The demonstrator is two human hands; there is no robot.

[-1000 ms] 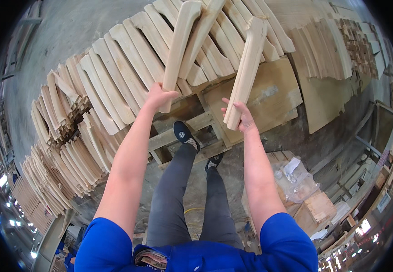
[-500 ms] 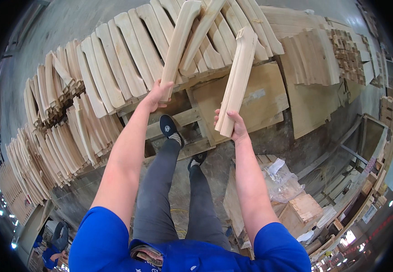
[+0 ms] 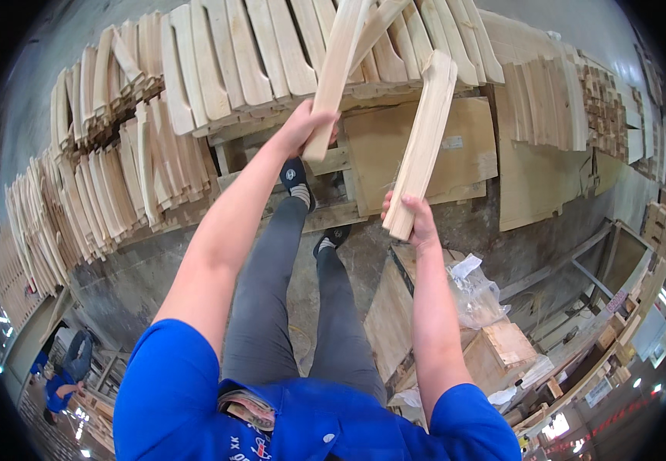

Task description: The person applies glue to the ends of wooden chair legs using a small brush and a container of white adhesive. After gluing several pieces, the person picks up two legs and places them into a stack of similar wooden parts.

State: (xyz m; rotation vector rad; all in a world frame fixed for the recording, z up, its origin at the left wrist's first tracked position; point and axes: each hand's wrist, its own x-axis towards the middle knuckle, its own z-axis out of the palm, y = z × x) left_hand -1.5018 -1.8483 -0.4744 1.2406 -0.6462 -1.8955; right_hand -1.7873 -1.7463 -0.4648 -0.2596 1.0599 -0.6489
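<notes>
My left hand point(image 3: 310, 127) is closed round the lower end of a pale, shaped wooden bar point(image 3: 342, 61), whose far end runs out of view at the top. My right hand point(image 3: 412, 217) grips the near end of bare wooden bars point(image 3: 427, 131), apparently two lying lengthwise against each other. These slant up and away, with a notched far end in front of the stack. Behind both hands, a row of similar wooden bars point(image 3: 245, 54) lies side by side, each widening at one end. Another bar point(image 3: 379, 31) lies crosswise over that row, partly hidden by the left one.
More bars are piled at the left point(image 3: 102, 184). A wooden pallet point(image 3: 333, 217) and cardboard sheets point(image 3: 417, 138) lie near my feet. At the right are cut wood stacks point(image 3: 544, 104), a wooden box point(image 3: 502, 346) with clear plastic point(image 3: 475, 296), and a metal frame point(image 3: 594, 276). Another person point(image 3: 60, 384) is at far lower left.
The view has shifted, so the stack sits higher and further right. My left hand has moved up and right with its bar. My right hand keeps its grip, slightly nearer me.
</notes>
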